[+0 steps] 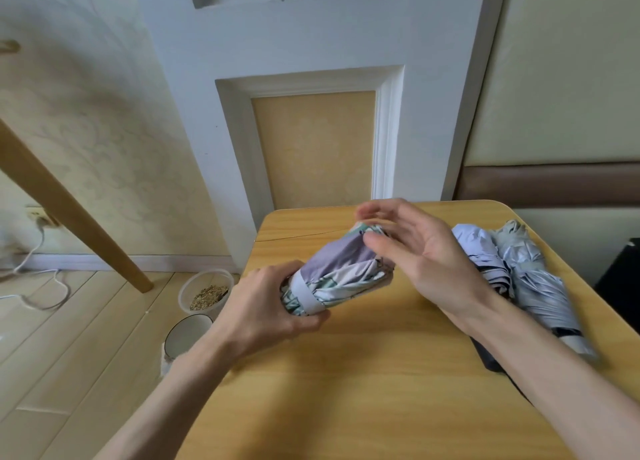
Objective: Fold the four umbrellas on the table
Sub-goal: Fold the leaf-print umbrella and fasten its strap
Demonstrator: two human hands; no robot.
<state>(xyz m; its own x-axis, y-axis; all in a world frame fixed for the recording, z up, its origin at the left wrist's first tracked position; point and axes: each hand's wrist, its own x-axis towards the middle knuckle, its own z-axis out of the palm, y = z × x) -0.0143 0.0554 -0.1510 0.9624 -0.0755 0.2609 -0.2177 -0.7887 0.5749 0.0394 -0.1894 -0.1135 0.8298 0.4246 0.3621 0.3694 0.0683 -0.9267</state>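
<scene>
Hands, left and right, at patterned umbrella

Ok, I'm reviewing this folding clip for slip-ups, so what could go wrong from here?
1. Only the left hand grips the patterned umbrella. The right hand is open at its far end, so the fabric folds there could spring loose.
2. The right forearm crosses close to the silver umbrella, which lies near the right edge of the table. A sweep of the arm might knock it off.
</scene>
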